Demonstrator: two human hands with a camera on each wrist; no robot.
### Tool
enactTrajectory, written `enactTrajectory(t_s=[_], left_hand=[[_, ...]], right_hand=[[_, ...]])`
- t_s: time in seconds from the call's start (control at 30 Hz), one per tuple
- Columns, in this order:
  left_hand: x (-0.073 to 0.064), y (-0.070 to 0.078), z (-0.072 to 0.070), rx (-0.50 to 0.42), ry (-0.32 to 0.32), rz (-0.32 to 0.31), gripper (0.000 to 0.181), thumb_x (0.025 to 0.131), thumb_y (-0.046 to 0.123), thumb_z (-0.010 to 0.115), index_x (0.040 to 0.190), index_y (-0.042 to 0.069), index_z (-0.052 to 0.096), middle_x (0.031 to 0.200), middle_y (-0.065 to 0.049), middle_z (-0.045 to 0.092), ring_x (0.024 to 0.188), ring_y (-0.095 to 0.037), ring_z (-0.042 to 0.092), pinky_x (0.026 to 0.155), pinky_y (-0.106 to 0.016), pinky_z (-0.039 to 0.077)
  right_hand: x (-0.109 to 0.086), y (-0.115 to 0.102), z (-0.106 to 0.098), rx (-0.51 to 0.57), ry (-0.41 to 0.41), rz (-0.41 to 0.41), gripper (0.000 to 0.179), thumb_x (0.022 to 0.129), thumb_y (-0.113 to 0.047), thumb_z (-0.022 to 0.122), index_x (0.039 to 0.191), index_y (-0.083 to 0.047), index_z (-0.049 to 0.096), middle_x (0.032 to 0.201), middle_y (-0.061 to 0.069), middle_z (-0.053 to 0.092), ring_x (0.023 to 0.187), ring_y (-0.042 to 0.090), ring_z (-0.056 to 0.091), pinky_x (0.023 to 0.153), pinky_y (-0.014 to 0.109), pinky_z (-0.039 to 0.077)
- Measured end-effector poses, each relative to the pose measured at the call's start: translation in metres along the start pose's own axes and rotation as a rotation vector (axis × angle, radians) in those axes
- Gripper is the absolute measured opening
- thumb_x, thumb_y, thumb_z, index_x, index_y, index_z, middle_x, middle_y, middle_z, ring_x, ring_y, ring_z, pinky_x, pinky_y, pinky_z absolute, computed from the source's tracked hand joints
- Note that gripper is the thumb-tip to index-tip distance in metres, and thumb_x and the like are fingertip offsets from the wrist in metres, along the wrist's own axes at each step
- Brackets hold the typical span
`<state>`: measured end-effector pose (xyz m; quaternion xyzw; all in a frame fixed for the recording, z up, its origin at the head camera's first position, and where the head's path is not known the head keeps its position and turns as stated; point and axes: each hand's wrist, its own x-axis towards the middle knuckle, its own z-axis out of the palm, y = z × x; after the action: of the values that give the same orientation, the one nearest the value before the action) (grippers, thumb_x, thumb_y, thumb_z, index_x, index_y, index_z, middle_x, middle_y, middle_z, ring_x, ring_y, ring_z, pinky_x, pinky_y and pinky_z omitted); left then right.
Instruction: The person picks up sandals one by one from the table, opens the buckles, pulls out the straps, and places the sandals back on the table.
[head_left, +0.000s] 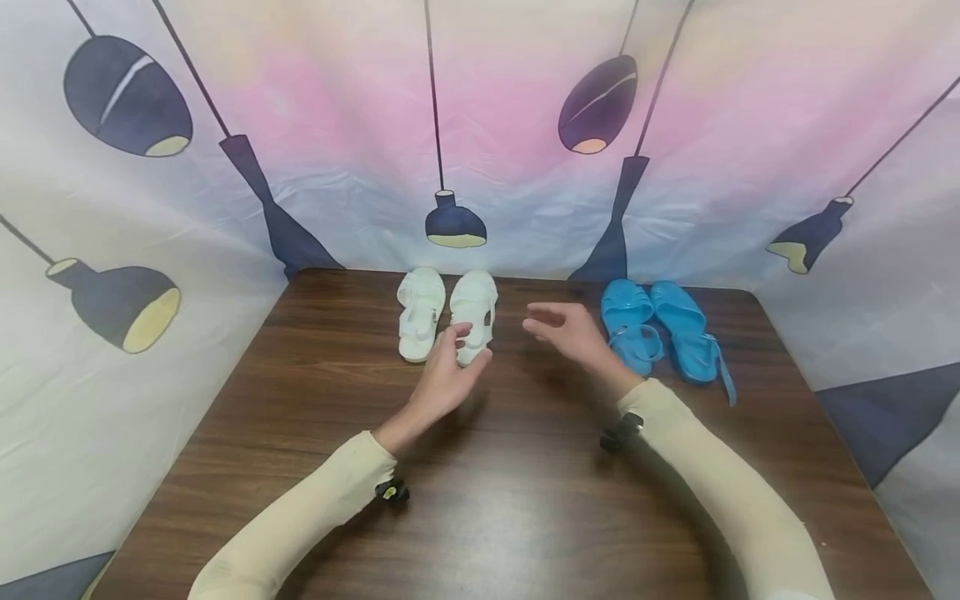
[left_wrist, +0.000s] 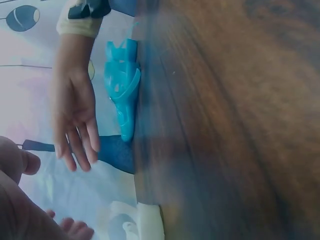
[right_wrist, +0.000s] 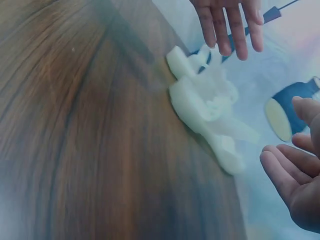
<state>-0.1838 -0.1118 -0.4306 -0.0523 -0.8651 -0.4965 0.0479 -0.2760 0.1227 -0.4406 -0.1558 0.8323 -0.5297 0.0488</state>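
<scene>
Two white sandals stand side by side near the table's back edge: the left sandal (head_left: pixel 421 312) and the right sandal (head_left: pixel 474 300). My left hand (head_left: pixel 442 375) hovers in front of them, its fingers loosely bent and nothing held; it hides part of the right one's heel in the head view. In the right wrist view the white sandals (right_wrist: pixel 205 102) sit below that hand's fingertips. My right hand (head_left: pixel 573 333) is in the air between the white pair and the blue sandals (head_left: pixel 628 312), fingers relaxed, holding nothing. The second blue sandal (head_left: pixel 678 321) has its strap hanging loose to the right.
The brown wooden table (head_left: pixel 480 500) reaches back to a cloth backdrop (head_left: pixel 360 100) printed with hanging lamps. Cloth also rises along both sides. Small black devices are strapped at both wrists, one on the left sleeve (head_left: pixel 337 475).
</scene>
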Motion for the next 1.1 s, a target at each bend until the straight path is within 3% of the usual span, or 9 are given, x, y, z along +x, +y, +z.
enactTrajectory(t_s=[0.1,0.2,0.33,0.5,0.77,1.1], left_hand=[[0.009,0.004,0.006,-0.040,-0.032,0.054,0.050,0.100,0.028,0.065,0.142,0.005,0.051,0.141,-0.015,0.057,0.127,-0.033,0.057,0.107,-0.046,0.048],[0.019,0.010,0.015,-0.077,-0.104,0.113,0.045,0.101,0.026,0.064,0.139,0.005,0.054,0.135,-0.015,0.063,0.120,-0.029,0.063,0.104,-0.043,0.051],[0.031,0.020,0.029,-0.069,-0.183,0.180,0.040,0.102,0.026,0.064,0.137,0.006,0.058,0.128,-0.013,0.069,0.113,-0.023,0.068,0.097,-0.035,0.055],[0.047,0.028,0.051,-0.041,-0.227,0.227,0.039,0.102,0.030,0.064,0.134,0.008,0.062,0.127,-0.008,0.070,0.109,-0.019,0.070,0.093,-0.029,0.056],[0.072,0.033,0.093,0.021,-0.268,0.222,0.042,0.102,0.038,0.063,0.135,0.013,0.064,0.130,-0.004,0.069,0.111,-0.018,0.068,0.094,-0.034,0.055],[0.087,0.037,0.147,0.010,-0.308,0.183,0.046,0.103,0.039,0.062,0.135,0.006,0.062,0.126,-0.009,0.070,0.110,-0.019,0.068,0.090,-0.033,0.058]], right_hand=[[-0.011,-0.001,-0.019,-0.104,0.027,-0.042,0.053,0.093,-0.044,0.075,0.135,-0.012,0.067,0.131,0.009,0.069,0.106,0.026,0.073,0.088,0.044,0.060],[-0.022,-0.003,-0.037,-0.177,0.047,-0.072,0.053,0.093,-0.045,0.074,0.135,-0.013,0.067,0.131,0.009,0.069,0.114,0.028,0.069,0.089,0.047,0.059],[-0.034,-0.003,-0.061,-0.252,0.064,-0.052,0.052,0.095,-0.041,0.073,0.138,-0.014,0.065,0.133,0.010,0.068,0.118,0.031,0.066,0.090,0.051,0.058],[-0.045,0.004,-0.091,-0.317,0.101,-0.038,0.053,0.097,-0.042,0.071,0.139,-0.011,0.063,0.134,0.013,0.067,0.116,0.034,0.066,0.090,0.054,0.057],[-0.061,0.017,-0.128,-0.433,0.144,0.050,0.056,0.096,-0.041,0.072,0.140,-0.008,0.062,0.137,0.017,0.065,0.123,0.038,0.062,0.095,0.057,0.053],[-0.069,0.034,-0.145,-0.528,0.116,0.163,0.053,0.098,-0.031,0.071,0.138,0.003,0.060,0.137,0.026,0.061,0.129,0.047,0.053,0.100,0.063,0.048]])
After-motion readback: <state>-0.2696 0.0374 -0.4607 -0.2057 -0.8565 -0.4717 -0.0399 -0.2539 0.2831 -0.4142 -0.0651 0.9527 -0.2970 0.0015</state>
